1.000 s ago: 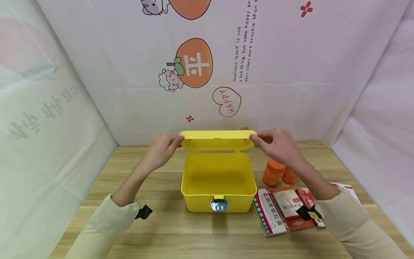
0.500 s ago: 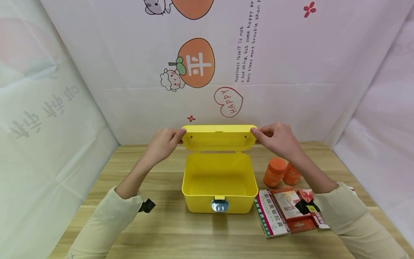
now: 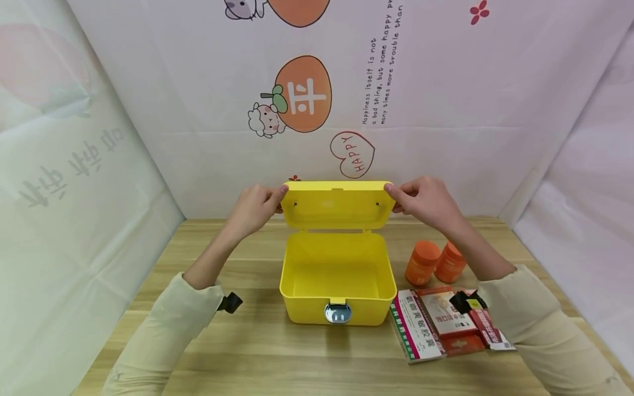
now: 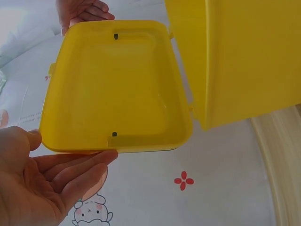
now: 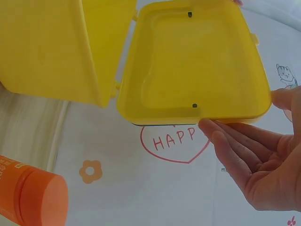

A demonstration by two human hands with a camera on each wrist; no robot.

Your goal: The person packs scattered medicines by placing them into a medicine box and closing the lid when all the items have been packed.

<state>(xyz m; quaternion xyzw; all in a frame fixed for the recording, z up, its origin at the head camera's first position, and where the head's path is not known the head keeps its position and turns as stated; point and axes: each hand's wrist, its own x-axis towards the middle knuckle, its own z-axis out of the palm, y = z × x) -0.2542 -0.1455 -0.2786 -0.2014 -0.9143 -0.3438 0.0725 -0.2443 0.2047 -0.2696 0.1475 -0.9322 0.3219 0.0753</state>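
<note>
A yellow plastic storage box [image 3: 338, 312] stands on the wooden table, its inside bare and a metal latch [image 3: 338, 313] on its front wall. The hinged lid [image 3: 338, 206] is raised behind the box, inner side facing forward. At the lid's left corner my left hand [image 3: 255, 209] grips the edge, thumb in front and fingers along the side, as the left wrist view also shows. My right hand [image 3: 428, 202] holds the opposite corner the same way; in the right wrist view its fingers [image 5: 235, 155] touch the lid's side edge.
Two orange bottles [image 3: 422, 263] stand right of the box. Nearer the front lie several medicine boxes, among them a white and green one [image 3: 417, 327] and a red one [image 3: 448, 313]. A printed white cloth [image 3: 421, 82] hangs behind the table.
Both hands have lifted the lid's front edge upward and back, so more of its inside shows. The box has stayed in place.
</note>
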